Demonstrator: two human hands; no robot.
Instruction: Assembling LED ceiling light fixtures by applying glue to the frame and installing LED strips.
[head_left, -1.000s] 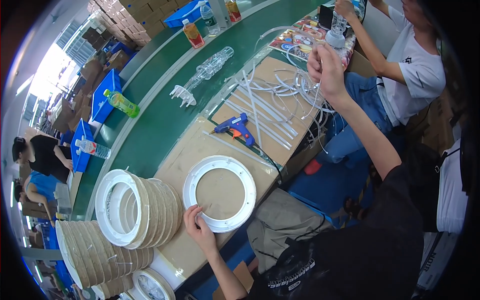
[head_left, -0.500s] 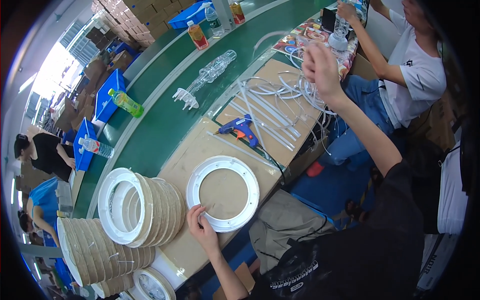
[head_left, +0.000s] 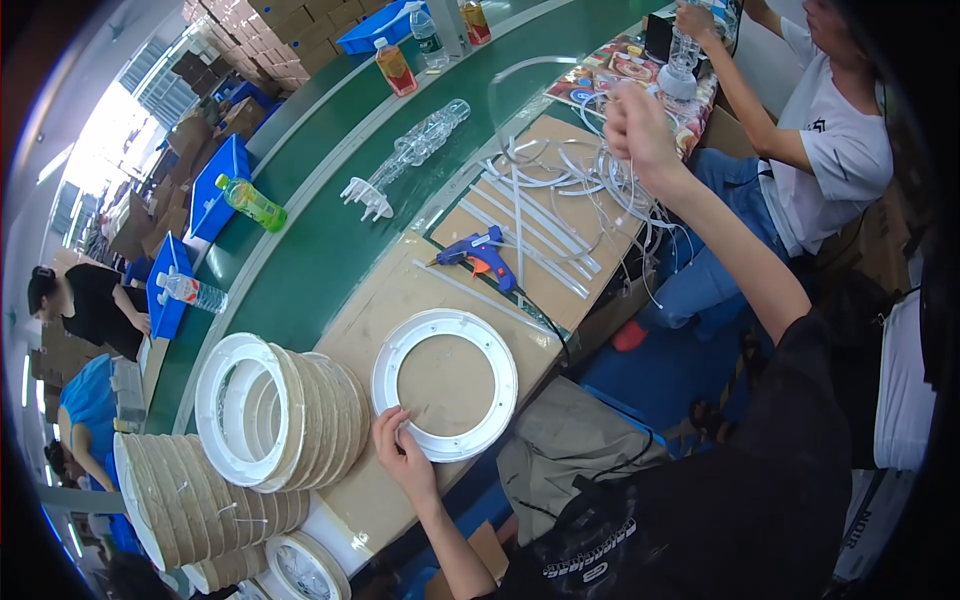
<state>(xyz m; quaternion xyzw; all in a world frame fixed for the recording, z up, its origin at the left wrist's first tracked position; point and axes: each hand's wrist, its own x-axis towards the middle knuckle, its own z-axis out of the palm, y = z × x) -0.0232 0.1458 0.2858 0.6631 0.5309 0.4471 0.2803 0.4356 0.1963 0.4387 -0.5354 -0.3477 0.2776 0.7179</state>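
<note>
A white ring [head_left: 497, 375] with a beige outer edge lies flat on the cardboard-covered bench. My left hand [head_left: 402, 455] grips its near-left rim, fingers curled over the edge. Raised over the far right of the bench, my right hand [head_left: 640, 130] is closed. From it a clear flexible strip [head_left: 491, 90] arcs out to the left, though the strip's end inside my fingers is hidden. Below that hand lie a tangle of clear strips [head_left: 600, 180] and several straight translucent strips [head_left: 545, 225]. A blue glue gun [head_left: 490, 255] rests between these and the ring.
Stacks of similar rings [head_left: 330, 420] stand left of the ring. A clear plastic part [head_left: 430, 138] lies on the green conveyor [head_left: 300, 280]. Bottles and blue bins [head_left: 215, 190] line its far side. A co-worker in a white shirt [head_left: 830, 150] sits at the right, handling a clear part.
The clear strip from my right hand has swung into a taller bend, its free part now hanging down farther left. Both hands stay nearly where they were.
</note>
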